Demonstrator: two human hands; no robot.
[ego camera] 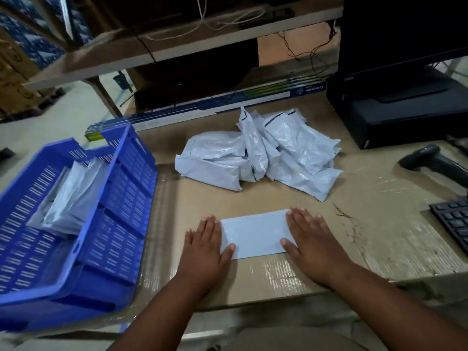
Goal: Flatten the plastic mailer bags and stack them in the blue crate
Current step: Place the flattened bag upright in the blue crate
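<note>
Under both hands (206,245), mailer bag (254,234) lies crosswise.

Flat grey plastic mailer bag (254,233): your palms hide both its ends.
Blue slotted plastic crate (121,196): left side cut off, near corner blurred.
Black keyboard (453,221): you see only a corner.
Long blue carton's (228,102) print: unreadable.

The scene is being lit dimly and evenly, with the upper shelf (177,54) left in deep shadow. Glare is being thrown off taped cardboard (278,274). The crate (76,249) is being smeared by blur, and straight edges are being bent by wide-angle distortion.
</note>
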